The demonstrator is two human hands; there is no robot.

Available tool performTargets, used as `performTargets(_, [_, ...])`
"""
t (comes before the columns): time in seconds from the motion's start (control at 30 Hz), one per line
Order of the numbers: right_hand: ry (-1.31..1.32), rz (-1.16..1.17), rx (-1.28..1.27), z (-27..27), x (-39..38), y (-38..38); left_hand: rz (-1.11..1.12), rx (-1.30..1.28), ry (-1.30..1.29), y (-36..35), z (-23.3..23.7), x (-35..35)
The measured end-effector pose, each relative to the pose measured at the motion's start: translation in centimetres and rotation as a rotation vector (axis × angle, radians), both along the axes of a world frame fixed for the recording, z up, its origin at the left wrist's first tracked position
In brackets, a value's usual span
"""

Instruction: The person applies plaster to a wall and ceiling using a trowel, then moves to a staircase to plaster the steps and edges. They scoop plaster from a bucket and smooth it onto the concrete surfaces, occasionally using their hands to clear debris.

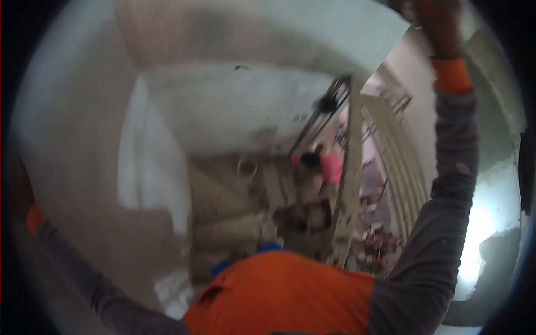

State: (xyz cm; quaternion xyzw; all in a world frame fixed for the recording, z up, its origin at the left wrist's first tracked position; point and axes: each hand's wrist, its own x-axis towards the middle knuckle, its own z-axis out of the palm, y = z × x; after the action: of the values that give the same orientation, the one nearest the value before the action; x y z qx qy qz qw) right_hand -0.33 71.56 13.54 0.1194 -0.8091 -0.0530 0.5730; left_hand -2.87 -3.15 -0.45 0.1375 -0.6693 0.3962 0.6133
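Both arms are spread wide, in grey sleeves with orange cuffs. At the upper right, my right hand (pixel 441 28) is raised beside a pale wall surface (pixel 357 28); its fingers are blurred and cut off by the top edge. My left hand (pixel 21 187) is at the far left, dark and blurred against the plastered wall (pixel 78 167). What either hand holds, if anything, cannot be made out. An orange garment (pixel 285 290) covers my torso, and blue shoe tips (pixel 270 246) show just beyond it.
Far below, a person in a pink top (pixel 331 167) bends over near steps (pixel 223 229). A round pale container (pixel 247 166) stands near that person. A long beam (pixel 349 167) runs down right of centre, with ridged boards (pixel 396 162) beside it. Bright light falls on the right wall (pixel 491 223).
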Motion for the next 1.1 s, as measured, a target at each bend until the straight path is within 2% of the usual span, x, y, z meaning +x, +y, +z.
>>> performTargets(0.03, [-0.034,-0.058,-0.019,-2.4,-1.8,4.3,-0.044,0.024,0.001,0.5,-0.1,-0.1])
performTargets(0.23, [-0.187,0.046,-0.521,-20.7,12.5,-2.6,-0.063,0.109,-0.034,0.7,-1.2,-1.4])
performTargets(0.33, [-0.385,0.022,-0.884,-30.0,18.1,-4.6,-0.055,0.115,-0.042,1.0,-1.6,-1.4])
performTargets(0.37, [-0.499,-0.010,-0.911,-33.3,20.2,-3.7,-0.065,0.105,-0.046,0.8,-1.5,-1.1])
performTargets(0.43, [-0.528,0.236,-1.664,-37.4,22.8,-6.7,-0.097,0.096,-0.048,0.6,-2.1,-0.9])
performTargets(0.5, [-0.566,0.314,-1.991,-40.7,25.8,-6.9,-0.135,0.079,-0.066,0.4,-2.3,-0.9])
performTargets(0.6, [-0.488,0.318,-2.122,-45.0,29.0,-7.1,-0.205,0.053,-0.108,0.3,-3.3,-1.3])
performTargets(0.7, [-0.825,0.003,-1.814,-49.1,31.1,-8.3,-0.299,0.035,-0.164,0.3,-5.0,-1.5])
performTargets(0.73, [-0.659,0.121,-1.947,-49.5,31.2,-9.3,-0.336,0.035,-0.186,0.2,-5.7,-1.4])
performTargets(0.83, [-0.636,0.044,-1.824,-51.2,31.2,-7.7,-0.446,0.037,-0.266,0.7,-7.9,-0.8])
performTargets(0.87, [-0.591,0.051,-1.880,-52.2,31.2,-6.7,-0.486,0.030,-0.268,1.1,-8.4,-0.8])
performTargets(0.93, [-0.489,0.073,-1.988,-54.8,31.1,-4.4,0.381,-0.034,-0.265,1.2,-10.2,-0.9])
performTargets(0.97, [-0.464,0.052,-1.961,-55.8,30.9,-3.5,0.817,-0.069,-0.250,1.2,-10.8,-1.0])
performTargets(1.1, [-0.369,0.047,-1.936,-59.3,29.4,-0.9,0.900,-0.147,-0.220,3.9,-11.7,-1.2])
